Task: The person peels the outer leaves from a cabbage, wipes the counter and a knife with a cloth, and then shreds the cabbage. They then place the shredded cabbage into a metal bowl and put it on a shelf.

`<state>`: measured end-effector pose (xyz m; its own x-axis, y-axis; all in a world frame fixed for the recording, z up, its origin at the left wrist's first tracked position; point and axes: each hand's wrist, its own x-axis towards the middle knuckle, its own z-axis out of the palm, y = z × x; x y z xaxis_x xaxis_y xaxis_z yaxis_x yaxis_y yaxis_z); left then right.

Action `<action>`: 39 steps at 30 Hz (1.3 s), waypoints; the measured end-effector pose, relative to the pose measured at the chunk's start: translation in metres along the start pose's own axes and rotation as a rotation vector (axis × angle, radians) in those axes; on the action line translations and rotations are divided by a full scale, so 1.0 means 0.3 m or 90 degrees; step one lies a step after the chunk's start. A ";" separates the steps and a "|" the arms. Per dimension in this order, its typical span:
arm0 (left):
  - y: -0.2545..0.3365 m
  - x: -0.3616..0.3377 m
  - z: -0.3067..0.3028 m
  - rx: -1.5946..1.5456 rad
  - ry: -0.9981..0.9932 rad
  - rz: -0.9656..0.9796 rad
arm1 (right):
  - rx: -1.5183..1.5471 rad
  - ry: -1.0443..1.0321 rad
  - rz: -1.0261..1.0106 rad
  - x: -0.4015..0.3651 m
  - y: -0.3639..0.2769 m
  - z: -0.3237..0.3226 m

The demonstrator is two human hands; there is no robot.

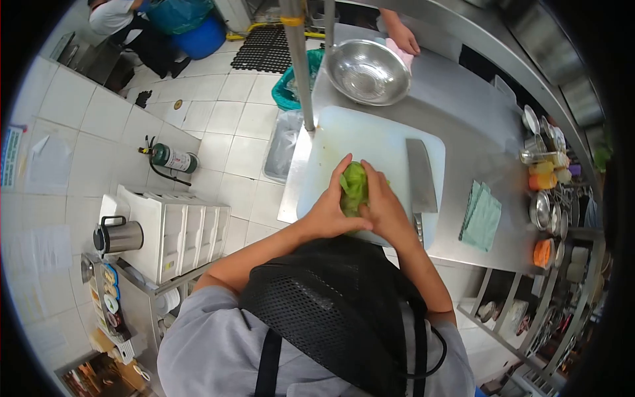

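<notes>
Between my two hands sits a bunch of green lettuce [354,186], over the near part of a white cutting board [360,129]. My left hand [329,210] cups it from the left, fingers curved around the leaves. From the other side my right hand [385,210] presses against it, thumb near the bottom. Part of the lettuce is hidden behind the fingers. To the right of my hands a wide-bladed knife [421,175] lies on the board, its handle toward me.
A steel bowl [368,73] stands beyond the board, near another person's hand [402,38]. A folded green cloth [481,217] lies on the steel counter [456,99] at right. A metal post [299,73] rises at the board's left corner; a grey bin [283,149] is below.
</notes>
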<state>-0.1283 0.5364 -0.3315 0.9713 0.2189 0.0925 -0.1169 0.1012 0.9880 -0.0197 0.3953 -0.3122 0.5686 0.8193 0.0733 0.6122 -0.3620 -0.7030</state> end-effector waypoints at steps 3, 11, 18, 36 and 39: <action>0.043 0.028 -0.038 -0.002 0.060 -0.020 | 0.076 -0.066 -0.034 0.006 -0.044 0.003; 0.064 0.123 -0.433 0.056 0.374 0.000 | 0.252 -0.043 0.128 -0.081 0.088 -0.104; -0.152 0.159 -0.604 0.511 0.378 -0.134 | -0.189 0.151 0.205 -0.295 0.348 -0.077; -0.039 0.138 -0.172 0.345 -0.203 -0.243 | -0.089 0.238 0.348 -0.429 0.326 -0.048; -0.100 0.132 -0.256 -0.072 -0.137 -0.337 | -0.028 0.255 0.380 -0.450 0.289 -0.085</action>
<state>-0.1023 0.6167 -0.3669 0.9226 -0.0910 -0.3749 0.3856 0.2484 0.8886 -0.0294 0.2419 -0.3650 0.9660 0.2528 -0.0546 0.1508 -0.7220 -0.6752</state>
